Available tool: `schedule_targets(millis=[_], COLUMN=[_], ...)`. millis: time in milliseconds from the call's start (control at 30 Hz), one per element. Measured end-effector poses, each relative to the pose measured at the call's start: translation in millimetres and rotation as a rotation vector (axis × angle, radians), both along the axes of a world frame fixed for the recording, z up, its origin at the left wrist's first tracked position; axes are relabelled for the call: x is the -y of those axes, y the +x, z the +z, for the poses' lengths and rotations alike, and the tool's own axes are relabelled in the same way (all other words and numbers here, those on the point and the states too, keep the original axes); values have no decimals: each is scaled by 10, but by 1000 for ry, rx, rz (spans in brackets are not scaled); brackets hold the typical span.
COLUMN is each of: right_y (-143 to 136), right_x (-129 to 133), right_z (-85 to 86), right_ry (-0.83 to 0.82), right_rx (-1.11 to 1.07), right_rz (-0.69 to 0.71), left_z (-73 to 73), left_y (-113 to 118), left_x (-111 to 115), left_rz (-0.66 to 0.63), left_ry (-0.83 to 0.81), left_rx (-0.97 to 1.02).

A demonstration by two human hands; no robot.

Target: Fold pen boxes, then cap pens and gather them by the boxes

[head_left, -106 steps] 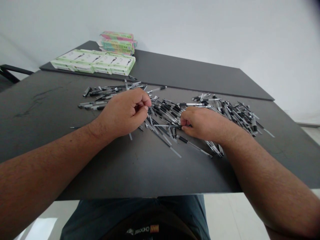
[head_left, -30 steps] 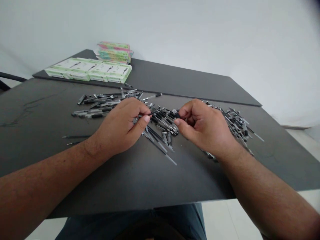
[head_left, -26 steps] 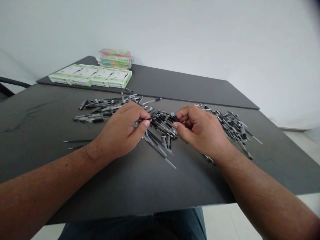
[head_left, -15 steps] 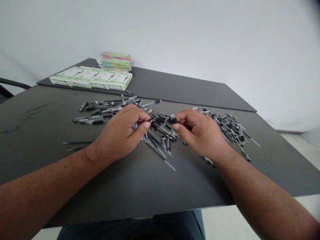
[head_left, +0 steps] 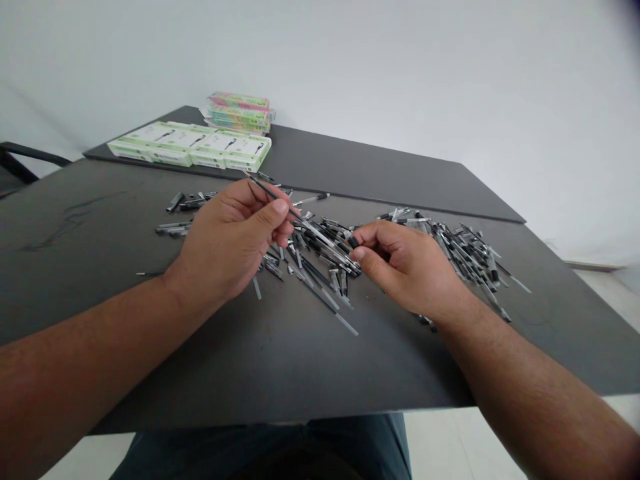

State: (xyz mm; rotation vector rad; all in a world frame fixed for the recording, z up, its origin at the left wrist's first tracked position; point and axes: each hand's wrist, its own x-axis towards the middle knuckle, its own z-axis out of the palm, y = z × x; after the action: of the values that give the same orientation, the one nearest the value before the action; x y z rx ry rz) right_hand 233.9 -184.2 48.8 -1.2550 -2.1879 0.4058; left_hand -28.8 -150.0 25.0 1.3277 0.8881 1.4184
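Observation:
My left hand [head_left: 235, 233] pinches a thin pen refill [head_left: 266, 189] between thumb and fingers. The refill slants down to the right; its upper part is dark, and its lower part looks pale over the pile behind. In my right hand [head_left: 405, 263], thumb and forefinger close on a pen part [head_left: 352, 240] with a black section and a clear end; the rest of it is hidden by the fingers. Between and beneath both hands spreads a pile of pen parts [head_left: 320, 280], with clear tubes, dark refills and caps mixed together.
More pen pieces [head_left: 465, 257] lie heaped right of my right hand, and others [head_left: 190, 200] beyond my left. Flat white-and-green boxes [head_left: 190, 143] and a stack of colourful packets [head_left: 240, 113] stand on the raised back panel [head_left: 360, 167]. The dark table [head_left: 280, 373] ends near my lap.
My left hand has turned and lifted, so the refill now shows at length, slanting across the fingers. My right hand stays nearly in place with its pen part. The view has shifted slightly.

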Motion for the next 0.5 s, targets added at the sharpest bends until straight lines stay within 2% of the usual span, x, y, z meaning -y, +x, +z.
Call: schedule_targets(millis=[200, 500], right_y=[4, -18], right_x=[-5, -1], right_z=[-7, 6], right_ry=[6, 1], right_rx=[33, 62], right_rz=[30, 43], left_z=[32, 34], left_y=[5, 46], left_x=[-29, 5], left_rz=[13, 16], left_ry=[-80, -78], left_rx=[125, 113])
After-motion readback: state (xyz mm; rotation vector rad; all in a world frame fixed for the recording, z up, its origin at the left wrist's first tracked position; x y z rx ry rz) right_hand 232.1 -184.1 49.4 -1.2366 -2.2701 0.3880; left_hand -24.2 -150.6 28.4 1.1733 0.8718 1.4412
